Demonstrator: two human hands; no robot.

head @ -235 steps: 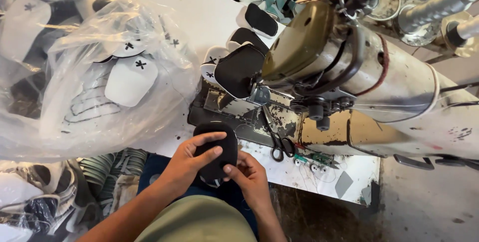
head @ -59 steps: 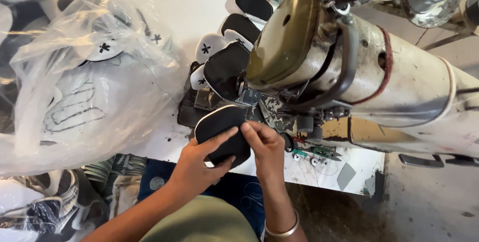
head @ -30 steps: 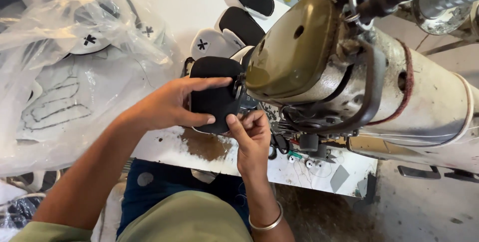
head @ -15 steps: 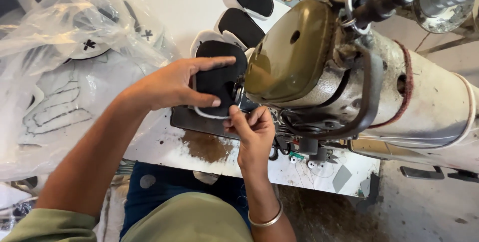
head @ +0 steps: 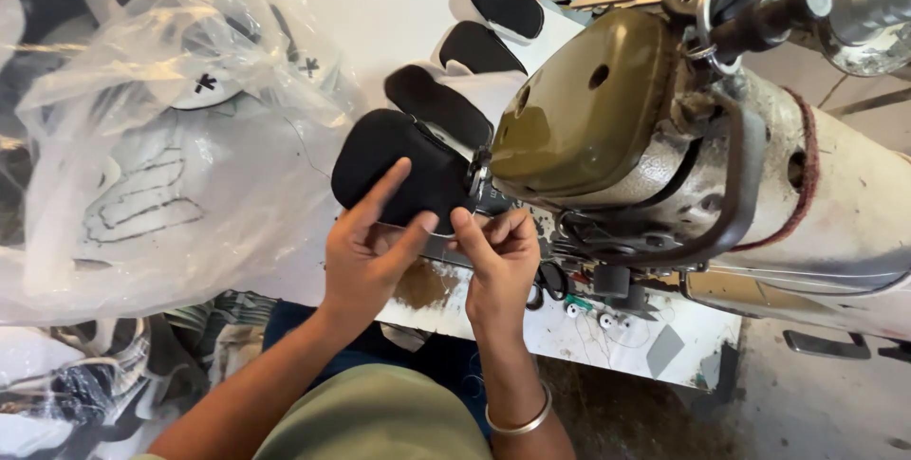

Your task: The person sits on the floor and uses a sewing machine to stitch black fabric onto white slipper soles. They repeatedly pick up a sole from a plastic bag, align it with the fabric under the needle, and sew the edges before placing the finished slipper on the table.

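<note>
A single head-worn camera looks steeply down from close above the person's lap and forearms, facing forward across the white table [head: 380, 14] toward the olive sewing machine [head: 588, 109] at right. The plastic bag [head: 142, 166] fills the left side.
</note>
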